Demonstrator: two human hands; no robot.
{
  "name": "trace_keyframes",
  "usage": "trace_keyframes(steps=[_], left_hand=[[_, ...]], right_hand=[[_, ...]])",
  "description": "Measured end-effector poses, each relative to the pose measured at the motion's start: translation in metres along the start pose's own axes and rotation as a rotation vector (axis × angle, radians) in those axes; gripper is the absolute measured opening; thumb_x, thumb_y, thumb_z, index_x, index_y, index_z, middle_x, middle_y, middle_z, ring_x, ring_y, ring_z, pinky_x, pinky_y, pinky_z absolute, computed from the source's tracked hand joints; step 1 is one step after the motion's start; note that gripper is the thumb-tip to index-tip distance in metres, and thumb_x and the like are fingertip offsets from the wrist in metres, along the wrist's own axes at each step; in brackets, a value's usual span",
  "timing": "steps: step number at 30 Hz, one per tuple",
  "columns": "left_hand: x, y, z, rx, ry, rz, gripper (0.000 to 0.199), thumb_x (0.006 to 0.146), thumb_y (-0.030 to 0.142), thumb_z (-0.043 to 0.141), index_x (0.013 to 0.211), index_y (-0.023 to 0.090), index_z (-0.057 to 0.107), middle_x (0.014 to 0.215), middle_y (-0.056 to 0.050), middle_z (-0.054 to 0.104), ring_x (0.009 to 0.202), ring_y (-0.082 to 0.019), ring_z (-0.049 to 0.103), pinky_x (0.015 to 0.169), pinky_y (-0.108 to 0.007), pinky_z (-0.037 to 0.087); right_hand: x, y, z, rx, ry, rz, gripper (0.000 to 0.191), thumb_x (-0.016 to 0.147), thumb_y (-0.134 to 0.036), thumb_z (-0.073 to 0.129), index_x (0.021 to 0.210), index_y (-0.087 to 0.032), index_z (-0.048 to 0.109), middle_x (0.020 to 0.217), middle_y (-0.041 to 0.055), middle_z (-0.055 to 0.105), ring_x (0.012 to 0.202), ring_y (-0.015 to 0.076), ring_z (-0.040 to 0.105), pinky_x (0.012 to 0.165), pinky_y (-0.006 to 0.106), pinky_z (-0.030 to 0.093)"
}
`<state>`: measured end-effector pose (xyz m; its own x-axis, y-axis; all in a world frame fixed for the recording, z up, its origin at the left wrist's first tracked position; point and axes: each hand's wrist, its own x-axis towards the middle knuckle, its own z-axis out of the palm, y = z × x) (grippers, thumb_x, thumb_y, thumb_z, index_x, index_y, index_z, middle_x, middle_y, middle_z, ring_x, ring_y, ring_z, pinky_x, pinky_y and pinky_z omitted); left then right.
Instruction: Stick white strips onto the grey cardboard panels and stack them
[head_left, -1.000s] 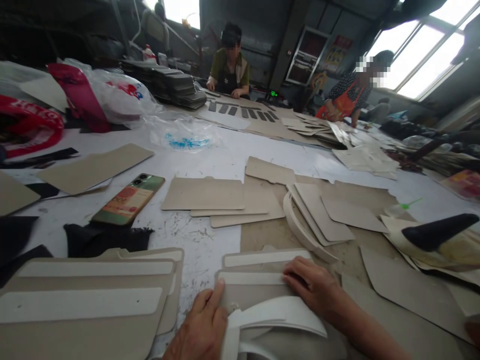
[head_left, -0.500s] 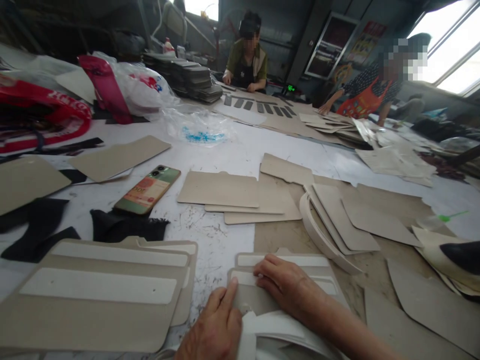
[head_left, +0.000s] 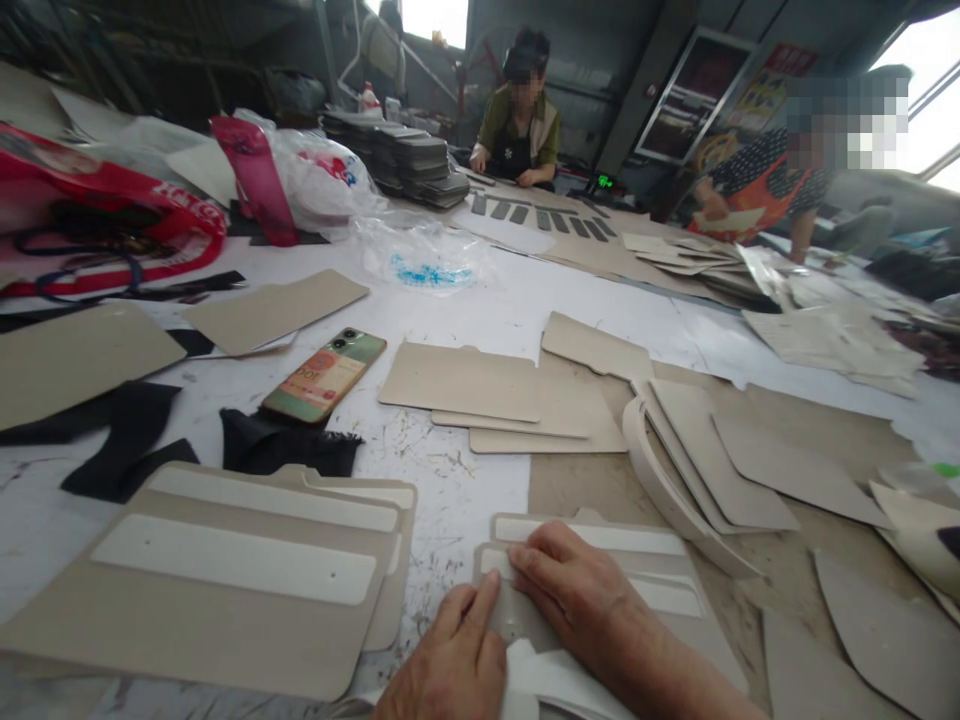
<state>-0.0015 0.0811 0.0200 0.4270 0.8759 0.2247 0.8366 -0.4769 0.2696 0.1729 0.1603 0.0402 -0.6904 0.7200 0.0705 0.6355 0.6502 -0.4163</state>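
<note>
A small beige panel (head_left: 499,600) with white strips lies before me, with similar panels behind it. On the left end of its white strip (head_left: 491,562), my left hand (head_left: 446,650) rests an outstretched index fingertip, the other fingers bent. My right hand (head_left: 592,600) has its fingers closed together at the same strip, close beside that fingertip. Loose white strips (head_left: 559,675) curl beneath both hands, partly hidden. To the left lie larger beige panels (head_left: 225,630) with two white strips on the top one.
A phone (head_left: 326,375) lies beyond black cloth pieces (head_left: 289,445). Beige panels (head_left: 461,380) and a curved band (head_left: 667,500) sit ahead. Plastic bags (head_left: 322,180) and a dark stack (head_left: 405,160) stand farther back. Two people (head_left: 521,120) work across the table.
My view has turned slightly left. My right fingertips have come nearer my left index fingertip along the strip. The person at the far right now has a beige piece in one hand.
</note>
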Motion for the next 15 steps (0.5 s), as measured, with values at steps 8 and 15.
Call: trace_keyframes(steps=[8, 15], left_hand=[[0.0006, -0.0014, 0.0012, 0.016, -0.017, 0.03, 0.024, 0.077, -0.003, 0.043, 0.072, 0.015, 0.058, 0.118, -0.006, 0.061, 0.104, -0.022, 0.056, 0.083, -0.028, 0.052], [-0.0004, -0.006, 0.0008, 0.046, -0.027, 0.083, 0.021, 0.076, 0.0, 0.045, 0.075, 0.016, 0.057, 0.123, -0.009, 0.057, 0.107, -0.024, 0.055, 0.084, -0.028, 0.051]], right_hand=[[0.0007, -0.0037, 0.0039, 0.027, 0.05, -0.006, 0.017, 0.087, -0.011, 0.045, 0.084, -0.016, 0.06, 0.076, 0.0047, 0.057, 0.071, 0.0156, 0.052, 0.064, 0.024, 0.044], [0.002, -0.0077, 0.0084, -0.03, 0.061, 0.042, 0.016, 0.084, -0.009, 0.046, 0.077, -0.016, 0.058, 0.075, 0.0038, 0.056, 0.069, 0.0147, 0.05, 0.062, 0.023, 0.043]])
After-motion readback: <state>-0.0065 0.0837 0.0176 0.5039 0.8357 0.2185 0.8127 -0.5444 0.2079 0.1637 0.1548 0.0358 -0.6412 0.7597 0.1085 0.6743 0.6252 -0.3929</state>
